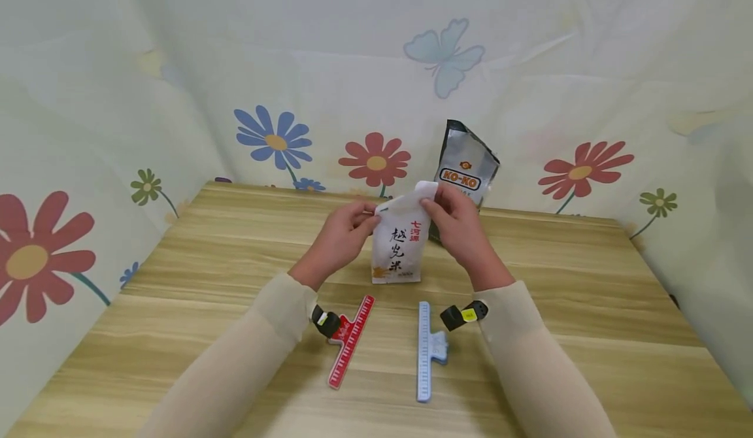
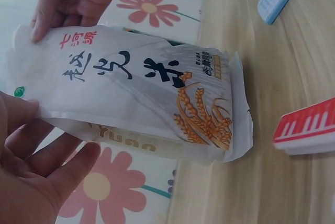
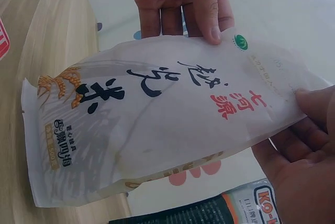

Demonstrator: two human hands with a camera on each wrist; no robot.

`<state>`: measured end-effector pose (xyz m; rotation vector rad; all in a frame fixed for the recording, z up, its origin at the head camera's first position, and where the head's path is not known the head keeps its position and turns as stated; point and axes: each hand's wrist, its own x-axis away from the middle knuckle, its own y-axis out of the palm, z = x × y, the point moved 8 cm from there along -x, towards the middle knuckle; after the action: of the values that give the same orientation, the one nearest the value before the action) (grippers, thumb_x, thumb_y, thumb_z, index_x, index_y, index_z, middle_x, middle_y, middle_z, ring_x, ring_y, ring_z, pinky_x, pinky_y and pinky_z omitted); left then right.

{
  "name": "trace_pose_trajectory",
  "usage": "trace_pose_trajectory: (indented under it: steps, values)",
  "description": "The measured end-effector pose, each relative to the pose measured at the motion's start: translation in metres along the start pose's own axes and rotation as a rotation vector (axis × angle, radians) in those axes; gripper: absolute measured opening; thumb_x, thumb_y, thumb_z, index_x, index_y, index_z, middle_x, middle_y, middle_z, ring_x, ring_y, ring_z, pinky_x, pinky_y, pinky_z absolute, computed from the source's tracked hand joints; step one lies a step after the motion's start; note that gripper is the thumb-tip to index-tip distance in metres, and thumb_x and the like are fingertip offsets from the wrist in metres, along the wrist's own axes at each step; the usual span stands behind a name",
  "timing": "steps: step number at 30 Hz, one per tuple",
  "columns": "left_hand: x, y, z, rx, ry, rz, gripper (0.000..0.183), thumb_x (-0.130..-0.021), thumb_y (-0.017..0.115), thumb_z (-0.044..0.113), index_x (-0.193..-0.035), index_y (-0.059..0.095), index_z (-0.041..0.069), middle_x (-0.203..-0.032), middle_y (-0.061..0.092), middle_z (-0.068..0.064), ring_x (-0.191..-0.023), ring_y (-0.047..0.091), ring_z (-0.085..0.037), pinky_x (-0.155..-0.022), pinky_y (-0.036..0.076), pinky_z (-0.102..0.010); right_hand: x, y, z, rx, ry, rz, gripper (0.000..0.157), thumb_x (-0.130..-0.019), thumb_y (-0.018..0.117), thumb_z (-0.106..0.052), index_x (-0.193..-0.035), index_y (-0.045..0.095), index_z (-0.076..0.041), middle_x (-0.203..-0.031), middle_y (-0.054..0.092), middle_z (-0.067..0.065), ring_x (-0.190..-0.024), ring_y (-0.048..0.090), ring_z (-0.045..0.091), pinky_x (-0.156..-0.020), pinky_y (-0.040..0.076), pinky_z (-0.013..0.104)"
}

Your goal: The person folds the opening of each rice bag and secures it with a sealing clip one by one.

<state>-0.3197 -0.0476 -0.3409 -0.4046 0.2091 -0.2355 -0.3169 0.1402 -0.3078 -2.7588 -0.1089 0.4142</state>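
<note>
A white rice bag (image 1: 399, 248) with black and red lettering and a printed wheat ear stands upright at the middle of the table, its top edge slanted. My left hand (image 1: 340, 240) pinches its upper left side between thumb and fingers. The upper right corner is pinched by my right hand (image 1: 463, 234), thumb in front and fingers behind. In the left wrist view the bag (image 2: 136, 85) bulges at its lower part and looks flatter near the top. On the table before it lie a red sealing clip (image 1: 353, 341) and a light blue sealing clip (image 1: 424, 353), both patterned like piano keys.
Behind my right hand stands a silver and black KO-KO bag (image 1: 467, 157), partly covered by that hand. The wooden table (image 1: 176, 281) meets a floral cloth backdrop (image 1: 329, 65) at its far edge. Both wrists carry small black cameras, close above the clips in the head view.
</note>
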Motion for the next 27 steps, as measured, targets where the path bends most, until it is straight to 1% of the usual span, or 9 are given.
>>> trace_pose_trajectory:
  steps: [6, 10, 13, 15, 17, 21, 24, 25, 27]
  values:
    - [0.006, 0.007, -0.006, -0.003, -0.010, -0.035, 0.017, -0.100, 0.053, 0.026, -0.112, 0.061, 0.017, -0.122, 0.067, -0.004, -0.114, 0.064, -0.022, -0.095, 0.052, -0.042, 0.007, 0.002, 0.013, -0.021, 0.025, 0.014, 0.025, -0.099, 0.056, -0.023, -0.118, 0.060, -0.008, -0.113, 0.062, 0.010, -0.098, 0.059, 0.022, -0.092, 0.052, 0.041]
    - [0.010, 0.006, -0.010, -0.031, -0.002, -0.043, 0.017, -0.100, 0.054, 0.025, -0.114, 0.060, 0.018, -0.123, 0.066, -0.004, -0.115, 0.064, -0.021, -0.094, 0.052, -0.042, 0.008, 0.007, 0.018, -0.055, 0.034, 0.017, 0.027, -0.099, 0.056, -0.025, -0.118, 0.061, -0.006, -0.113, 0.063, 0.012, -0.096, 0.060, 0.021, -0.089, 0.052, 0.037]
    - [0.010, 0.005, -0.010, -0.019, 0.017, -0.048, 0.020, -0.100, 0.055, 0.022, -0.119, 0.060, 0.018, -0.124, 0.065, -0.005, -0.116, 0.063, -0.021, -0.096, 0.052, -0.043, 0.008, 0.010, 0.015, -0.085, 0.034, 0.026, 0.029, -0.098, 0.058, -0.029, -0.117, 0.061, -0.006, -0.111, 0.064, 0.012, -0.095, 0.060, 0.022, -0.086, 0.052, 0.033]
    - [0.009, 0.006, -0.010, 0.017, 0.021, -0.061, 0.024, -0.099, 0.056, 0.022, -0.122, 0.060, 0.017, -0.125, 0.065, -0.005, -0.117, 0.062, -0.021, -0.099, 0.050, -0.043, 0.008, 0.013, 0.014, -0.102, 0.052, 0.027, 0.032, -0.097, 0.059, -0.033, -0.117, 0.061, -0.007, -0.110, 0.064, 0.012, -0.094, 0.059, 0.022, -0.085, 0.053, 0.032]
    - [0.008, 0.008, -0.010, 0.064, 0.027, -0.084, 0.028, -0.099, 0.055, 0.024, -0.125, 0.060, 0.016, -0.126, 0.064, -0.005, -0.118, 0.061, -0.022, -0.101, 0.049, -0.044, 0.008, 0.015, 0.014, -0.117, 0.087, 0.028, 0.036, -0.096, 0.060, -0.037, -0.117, 0.060, -0.009, -0.110, 0.063, 0.011, -0.095, 0.059, 0.022, -0.084, 0.053, 0.033]
    - [0.006, 0.014, -0.007, 0.179, 0.046, -0.116, 0.037, -0.104, 0.044, 0.033, -0.128, 0.061, 0.011, -0.127, 0.063, -0.006, -0.122, 0.058, -0.022, -0.108, 0.043, -0.042, 0.009, 0.018, 0.016, -0.113, 0.156, 0.047, 0.041, -0.093, 0.062, -0.044, -0.116, 0.059, -0.011, -0.109, 0.062, 0.009, -0.095, 0.058, 0.022, -0.083, 0.053, 0.034]
    - [0.004, 0.016, -0.006, 0.254, 0.060, -0.115, 0.047, -0.105, 0.035, 0.040, -0.127, 0.062, 0.008, -0.128, 0.063, -0.008, -0.127, 0.056, -0.022, -0.111, 0.039, -0.040, 0.010, 0.017, 0.016, -0.097, 0.175, 0.080, 0.044, -0.090, 0.063, -0.049, -0.114, 0.059, -0.011, -0.108, 0.062, 0.009, -0.094, 0.059, 0.022, -0.081, 0.052, 0.034]
    - [0.003, 0.017, -0.006, 0.270, 0.055, -0.112, 0.049, -0.105, 0.035, 0.041, -0.125, 0.063, 0.007, -0.128, 0.063, -0.008, -0.127, 0.056, -0.021, -0.111, 0.039, -0.039, 0.010, 0.017, 0.016, -0.089, 0.182, 0.092, 0.046, -0.089, 0.064, -0.052, -0.112, 0.059, -0.012, -0.106, 0.063, 0.008, -0.093, 0.060, 0.022, -0.080, 0.052, 0.034]
    - [0.001, 0.018, -0.007, 0.277, 0.035, -0.097, 0.048, -0.104, 0.037, 0.041, -0.122, 0.065, 0.007, -0.127, 0.064, -0.008, -0.126, 0.056, -0.021, -0.110, 0.040, -0.039, 0.011, 0.016, 0.016, -0.077, 0.196, 0.117, 0.052, -0.085, 0.065, -0.058, -0.110, 0.059, -0.013, -0.103, 0.063, 0.007, -0.090, 0.060, 0.021, -0.077, 0.053, 0.034]
